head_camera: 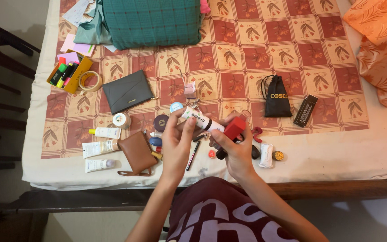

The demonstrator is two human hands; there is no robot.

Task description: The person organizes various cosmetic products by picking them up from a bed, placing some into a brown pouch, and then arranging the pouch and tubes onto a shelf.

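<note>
My left hand [175,141] and my right hand [234,150] are raised together over the near edge of a bed. Between them I hold a white tube [201,120] with a red cap [234,128]. The left fingers pinch the white body and the right hand wraps the red cap end. Below the hands lie a black pen [193,155], a small red cap [212,153] and other small cosmetics. A brown pouch [136,153] sits just left of my left hand.
On the patterned bedsheet [265,49] lie a grey wallet [126,91], a tape roll [90,81], a box of highlighters [69,72], white tubes [100,148], a black drawstring bag [277,97], a black box [305,110], folded green cloth [151,21] and orange pillows [381,40].
</note>
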